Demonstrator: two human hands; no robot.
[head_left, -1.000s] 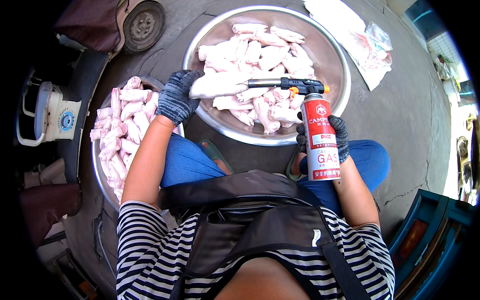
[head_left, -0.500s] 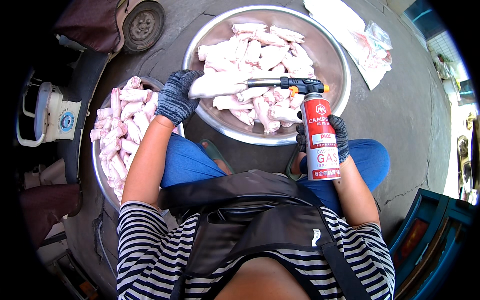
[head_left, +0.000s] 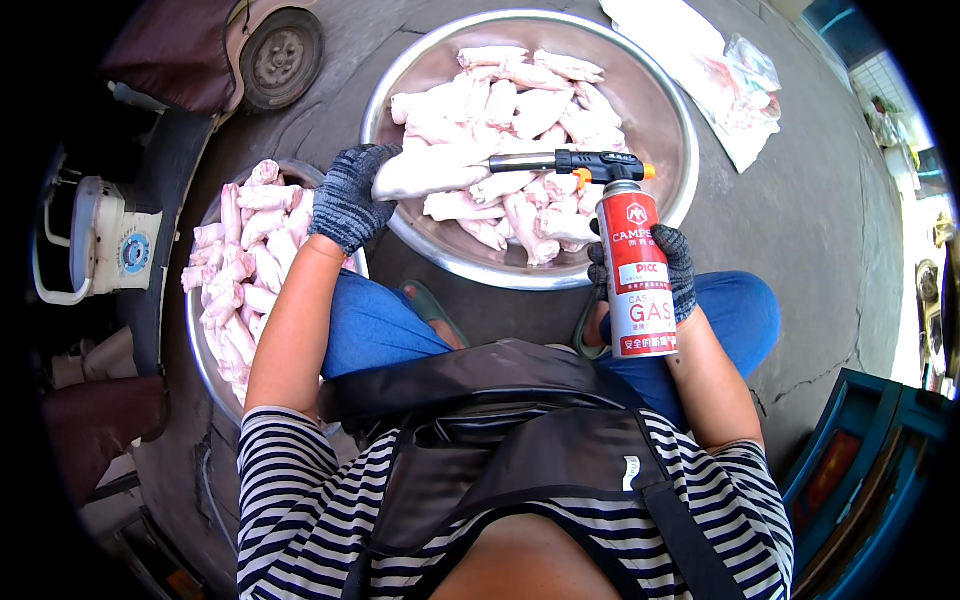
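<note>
My left hand (head_left: 352, 198), in a grey and black knit glove, is closed round one end of a pale pig's trotter (head_left: 428, 172). That trotter is held out level over the left part of a wide steel basin (head_left: 655, 130), where several more trotters (head_left: 540, 110) are heaped. My right hand (head_left: 680, 272), gloved alike, grips the red and white gas canister of a blowtorch (head_left: 638, 275). The torch's black head and metal nozzle point left, the tip at the held trotter's right end. I can make out no flame.
A smaller steel basin (head_left: 199, 350) full of trotters stands by my left knee. Beyond the big basin, to the right, lies a white plastic sack (head_left: 690, 60). A wheeled vehicle (head_left: 280, 60) is at the far left, and a blue-green wooden object (head_left: 850, 430) at the lower right.
The whole view has shifted very slightly. Both hands keep their holds, with the trotter and torch almost where they were.
</note>
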